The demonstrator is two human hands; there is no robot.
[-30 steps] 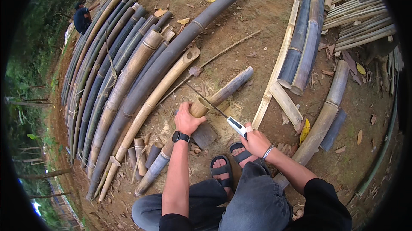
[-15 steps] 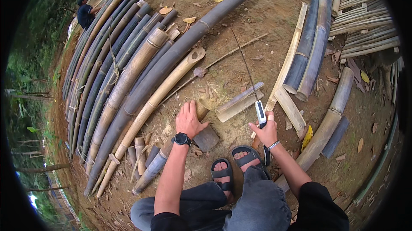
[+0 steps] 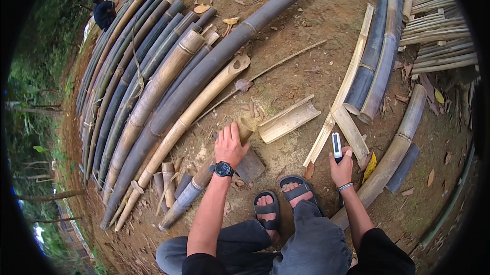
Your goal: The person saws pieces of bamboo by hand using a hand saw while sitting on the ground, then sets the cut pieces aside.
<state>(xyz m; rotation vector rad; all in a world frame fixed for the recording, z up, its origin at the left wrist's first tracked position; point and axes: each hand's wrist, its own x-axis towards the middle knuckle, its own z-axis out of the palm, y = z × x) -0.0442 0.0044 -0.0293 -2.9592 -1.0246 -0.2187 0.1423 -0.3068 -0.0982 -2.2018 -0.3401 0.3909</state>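
Observation:
My left hand (image 3: 230,147), with a watch on the wrist, is wrapped over a bamboo pole (image 3: 190,192) near its far cut end. The pole slants toward the lower left and lies across a short dark bamboo piece (image 3: 251,166). At the right, my right hand (image 3: 341,166) is closed round the white and black handle of a hand saw (image 3: 337,145). I cannot make out the saw's blade. A split bamboo half (image 3: 290,120) rests hollow side up on the ground just beyond the pole's end, with pale sawdust around it.
Long bamboo poles (image 3: 168,78) are piled on the left. More poles (image 3: 375,55) and a pale split strip (image 3: 341,91) lie to the right, near a stack of slats (image 3: 439,32). A thick bamboo length (image 3: 390,155) lies beside my right arm. Another person (image 3: 104,11) is at the far left.
My right hand has moved right and slightly down with the saw, and its long blade no longer shows. The split bamboo half has rolled hollow side up. My left hand stays on the pole.

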